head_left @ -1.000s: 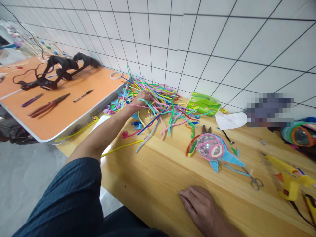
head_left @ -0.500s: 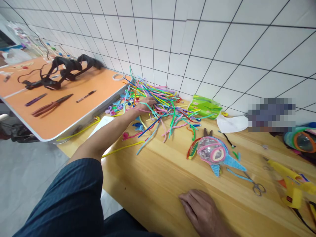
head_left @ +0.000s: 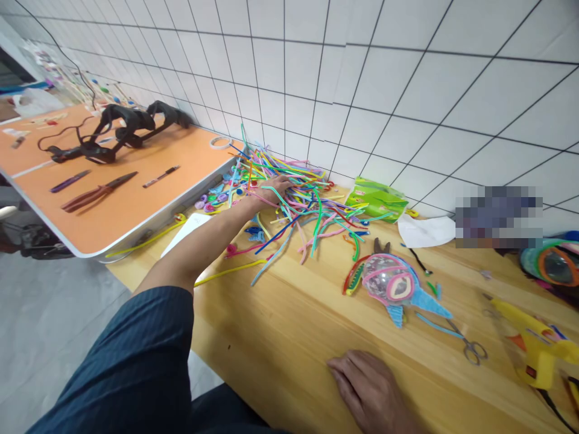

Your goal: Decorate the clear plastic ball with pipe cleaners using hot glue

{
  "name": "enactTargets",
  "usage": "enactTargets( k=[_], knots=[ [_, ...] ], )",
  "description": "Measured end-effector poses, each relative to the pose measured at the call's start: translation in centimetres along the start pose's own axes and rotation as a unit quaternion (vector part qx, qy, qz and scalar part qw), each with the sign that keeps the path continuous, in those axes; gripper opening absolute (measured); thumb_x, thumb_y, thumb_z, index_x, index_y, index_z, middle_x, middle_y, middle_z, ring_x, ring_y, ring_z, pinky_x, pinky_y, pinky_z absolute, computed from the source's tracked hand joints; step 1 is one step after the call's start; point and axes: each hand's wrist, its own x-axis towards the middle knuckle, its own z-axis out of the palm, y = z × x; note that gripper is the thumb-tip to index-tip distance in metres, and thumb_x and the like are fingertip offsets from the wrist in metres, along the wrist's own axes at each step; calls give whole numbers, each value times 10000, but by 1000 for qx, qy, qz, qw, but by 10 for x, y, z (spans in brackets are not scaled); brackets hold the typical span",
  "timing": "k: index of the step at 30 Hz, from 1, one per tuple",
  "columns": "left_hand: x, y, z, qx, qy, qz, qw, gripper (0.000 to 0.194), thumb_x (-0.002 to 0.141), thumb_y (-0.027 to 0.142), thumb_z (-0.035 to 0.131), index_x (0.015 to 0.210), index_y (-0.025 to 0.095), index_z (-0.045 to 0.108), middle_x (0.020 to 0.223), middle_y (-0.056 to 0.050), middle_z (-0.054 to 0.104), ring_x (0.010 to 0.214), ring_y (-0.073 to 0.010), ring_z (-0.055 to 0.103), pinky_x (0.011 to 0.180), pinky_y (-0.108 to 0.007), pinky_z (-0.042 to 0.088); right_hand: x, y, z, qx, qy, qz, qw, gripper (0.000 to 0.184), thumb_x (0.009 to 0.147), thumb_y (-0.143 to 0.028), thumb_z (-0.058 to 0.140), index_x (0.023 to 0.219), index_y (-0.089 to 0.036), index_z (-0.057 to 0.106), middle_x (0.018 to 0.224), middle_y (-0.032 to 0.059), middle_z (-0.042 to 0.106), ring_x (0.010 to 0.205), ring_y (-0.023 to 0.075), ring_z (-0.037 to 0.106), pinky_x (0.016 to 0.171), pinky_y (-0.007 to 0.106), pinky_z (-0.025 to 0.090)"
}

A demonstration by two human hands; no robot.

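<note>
My left hand (head_left: 277, 185) reaches into a heap of colourful pipe cleaners (head_left: 316, 208) against the wall. Its fingertips are partly lost among the stems, so a grip on any one of them cannot be made out. My right hand (head_left: 368, 383) rests on the wooden table near its front edge, fingers curled together and nothing seen in them. Beyond it lies a fish-shaped craft (head_left: 389, 280) with a clear body, pink and blue pipe-cleaner trim and a blue tail. Scissors (head_left: 473, 349) lie by the tail, next to a blue pipe cleaner (head_left: 436, 325).
A yellow glue gun (head_left: 536, 343) lies at the right. A green packet (head_left: 377, 199) and white paper (head_left: 427, 231) sit by the tiled wall. On the orange table (head_left: 181, 181) at left are pliers (head_left: 99, 191), a pen (head_left: 161, 176), a tape roll (head_left: 221, 142) and black strapped gear (head_left: 122, 129).
The view has shifted slightly. My left hand stays in the pipe-cleaner heap with only a small movement, and my right hand keeps its place on the table.
</note>
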Motion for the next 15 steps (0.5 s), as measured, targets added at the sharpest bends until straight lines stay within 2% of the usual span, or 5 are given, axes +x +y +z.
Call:
enactTargets(
  k=[5,10,15],
  knots=[
    [-2,-1,-1,20,5,17,1000,287,929,150,613,1061,223,857,1278,-149,786,1232,-351,679,1120,-568,540,-1,0,1,2,3,1,1000,270,1154,-167,470,1038,-244,701,746,-20,716,624,143,674,613,293,507],
    [-4,-1,-5,11,2,27,1000,304,919,155,613,1109,218,842,1163,-140,792,1077,-292,713,979,-445,589,-3,1,0,-1,-7,4,1000,273,1147,-158,479,1033,-238,715,751,-11,719,641,148,689,631,298,521],
    [-11,-2,-6,1,22,22,1000,365,942,160,552,1165,211,837,1132,-118,794,1064,-253,723,967,-380,601,-4,3,2,2,-3,-1,1000,274,1135,-143,489,1026,-237,723,746,-9,720,631,148,694,617,294,524]
  ],
)
